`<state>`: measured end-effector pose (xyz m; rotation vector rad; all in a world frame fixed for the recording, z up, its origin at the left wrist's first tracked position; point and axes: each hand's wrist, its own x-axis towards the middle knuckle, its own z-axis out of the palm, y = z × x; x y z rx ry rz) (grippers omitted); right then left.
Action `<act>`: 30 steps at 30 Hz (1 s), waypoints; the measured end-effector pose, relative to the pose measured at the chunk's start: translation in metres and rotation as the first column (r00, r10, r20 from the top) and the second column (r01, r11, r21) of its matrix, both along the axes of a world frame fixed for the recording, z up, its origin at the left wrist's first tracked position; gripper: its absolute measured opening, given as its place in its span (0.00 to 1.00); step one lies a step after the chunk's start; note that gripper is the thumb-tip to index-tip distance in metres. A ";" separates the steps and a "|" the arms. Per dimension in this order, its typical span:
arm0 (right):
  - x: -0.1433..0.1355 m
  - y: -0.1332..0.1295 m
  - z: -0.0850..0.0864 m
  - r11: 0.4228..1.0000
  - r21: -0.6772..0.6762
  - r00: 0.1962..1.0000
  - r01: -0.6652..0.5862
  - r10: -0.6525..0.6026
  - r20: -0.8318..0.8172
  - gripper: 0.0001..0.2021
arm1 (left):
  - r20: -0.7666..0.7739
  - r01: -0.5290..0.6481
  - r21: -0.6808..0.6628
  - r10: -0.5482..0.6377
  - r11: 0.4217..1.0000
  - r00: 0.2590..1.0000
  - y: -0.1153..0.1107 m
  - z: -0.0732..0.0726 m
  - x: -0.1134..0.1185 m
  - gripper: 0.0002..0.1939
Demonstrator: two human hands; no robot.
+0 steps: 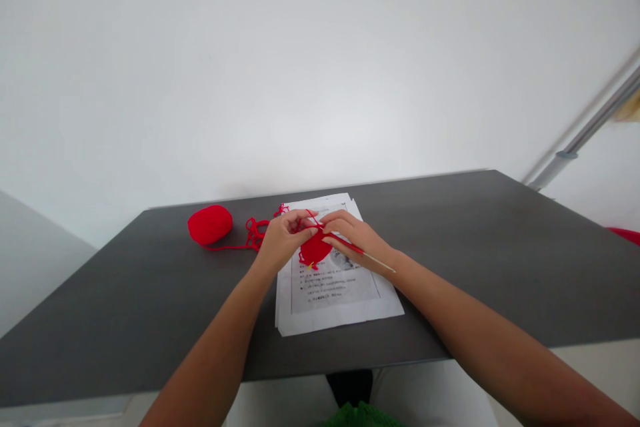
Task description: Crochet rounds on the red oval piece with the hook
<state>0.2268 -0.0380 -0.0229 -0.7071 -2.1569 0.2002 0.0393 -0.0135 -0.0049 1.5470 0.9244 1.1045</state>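
My left hand [284, 235] pinches the upper left edge of a small red crochet piece [316, 250], with a strand of yarn running up over its fingers. In my right hand [356, 235] is a crochet hook [377, 261] with a red grip and a metal shaft pointing down to the right. The hook's working end is hidden at the top of the crochet piece, between my fingertips. A small yellow marker [310, 267] hangs at the piece's lower edge. Both hands are held close together above printed sheets of paper [345, 320].
A red yarn ball [210, 224] sits on the dark table [480, 267] to the left. Its strand leads to a loose tangle of red yarn [256, 232] beside my left hand. Behind the table stands a white wall [320, 80], with a metal rail [600, 117] at the right.
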 end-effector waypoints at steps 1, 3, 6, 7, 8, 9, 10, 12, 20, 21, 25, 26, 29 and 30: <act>0.000 0.000 0.000 1.000 -0.001 1.000 -0.010 0.010 0.000 0.04 | 0.035 0.000 -0.032 0.001 0.999 0.999 0.000 0.000 0.000 0.16; 0.001 0.000 0.000 0.999 0.013 1.000 -0.029 0.029 0.011 0.05 | 0.084 0.000 -0.097 0.008 0.995 0.996 0.000 0.001 0.001 0.17; 0.002 0.001 -0.001 0.997 0.078 0.999 -0.027 0.024 0.040 0.05 | 0.161 0.025 -0.197 0.007 0.980 0.987 0.000 0.000 0.002 0.17; 0.002 0.001 -0.001 0.994 0.109 0.998 -0.025 0.019 0.052 0.05 | 0.195 0.045 -0.236 0.002 0.971 0.981 -0.001 0.000 0.002 0.17; 0.002 0.002 -0.002 0.990 0.142 0.998 -0.023 0.014 0.063 0.06 | 0.232 0.074 -0.278 -0.008 0.958 0.973 -0.001 -0.001 0.001 0.18; 0.002 0.003 -0.003 0.984 0.175 0.997 -0.020 0.007 0.074 0.06 | 0.267 0.107 -0.321 -0.019 0.941 0.964 0.000 -0.002 0.001 0.18; 0.002 0.003 -0.004 0.979 0.205 0.997 -0.014 -0.002 0.082 0.06 | 0.298 0.142 -0.361 -0.031 0.922 0.954 0.000 -0.002 0.001 0.19; 0.000 0.004 -0.005 0.969 0.247 0.994 0.011 -0.036 0.100 0.07 | 0.347 0.193 -0.421 -0.040 0.886 0.937 0.000 -0.005 0.002 0.18; -0.016 0.001 -0.007 0.938 0.256 0.950 0.232 -0.275 0.146 0.08 | 0.350 0.050 -0.367 0.089 0.929 0.932 0.000 -0.011 0.012 0.17; -0.018 0.001 -0.008 0.939 0.246 0.949 0.241 -0.281 0.144 0.08 | 0.323 0.017 -0.351 0.104 0.936 0.941 0.001 -0.013 0.012 0.17; -0.019 0.002 -0.009 0.958 0.170 0.959 0.231 -0.253 0.125 0.07 | 0.146 -0.086 -0.228 0.121 0.970 0.982 0.005 -0.019 0.009 0.18; -0.018 0.002 -0.008 0.964 0.148 0.964 0.222 -0.239 0.112 0.06 | 0.108 -0.096 -0.193 0.118 0.977 0.987 0.007 -0.019 0.008 0.18; -0.016 0.002 -0.005 0.976 0.105 0.977 0.192 -0.200 0.069 0.05 | -0.004 -0.115 -0.082 0.115 0.990 0.993 0.011 -0.020 0.005 0.17; -0.015 0.001 -0.004 0.978 0.100 0.981 0.182 -0.188 0.057 0.04 | -0.051 -0.128 -0.033 0.126 0.991 0.991 0.011 -0.020 0.004 0.16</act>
